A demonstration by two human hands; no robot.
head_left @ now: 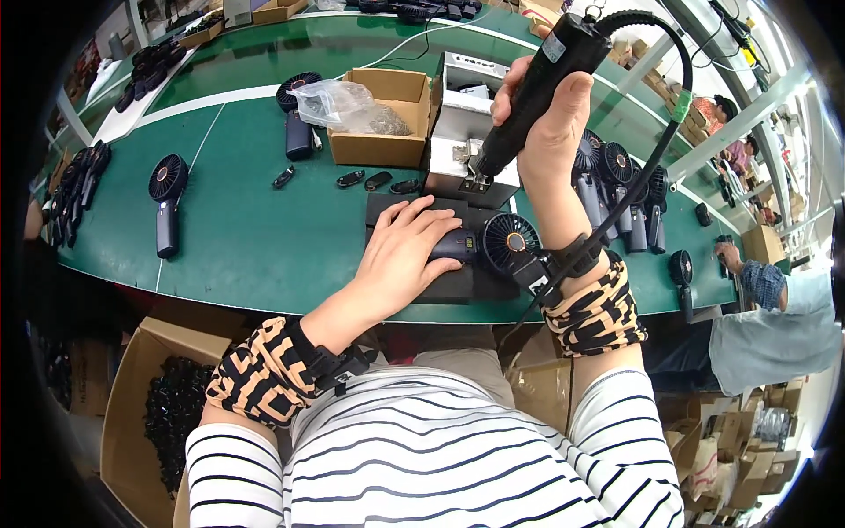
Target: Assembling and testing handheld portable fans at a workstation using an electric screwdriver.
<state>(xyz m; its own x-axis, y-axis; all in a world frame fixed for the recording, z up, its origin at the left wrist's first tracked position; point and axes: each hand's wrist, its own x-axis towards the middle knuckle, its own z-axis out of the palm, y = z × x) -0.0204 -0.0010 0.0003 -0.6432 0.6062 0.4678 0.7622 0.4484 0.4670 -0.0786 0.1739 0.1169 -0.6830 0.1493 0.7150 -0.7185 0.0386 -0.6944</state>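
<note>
Left hand [407, 251] spread flat over handheld fan [488, 244], pinning it to black work mat [387, 211] against twisting. Right hand [550, 119] wrapped tight around corded electric screwdriver [537, 84], held upright, tip just above metal screw feeder [458, 163].

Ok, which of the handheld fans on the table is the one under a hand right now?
The fan lying on the dark mat in front of the person: the left hand presses on its handle. The others lie or stand untouched, off to either side.
</note>
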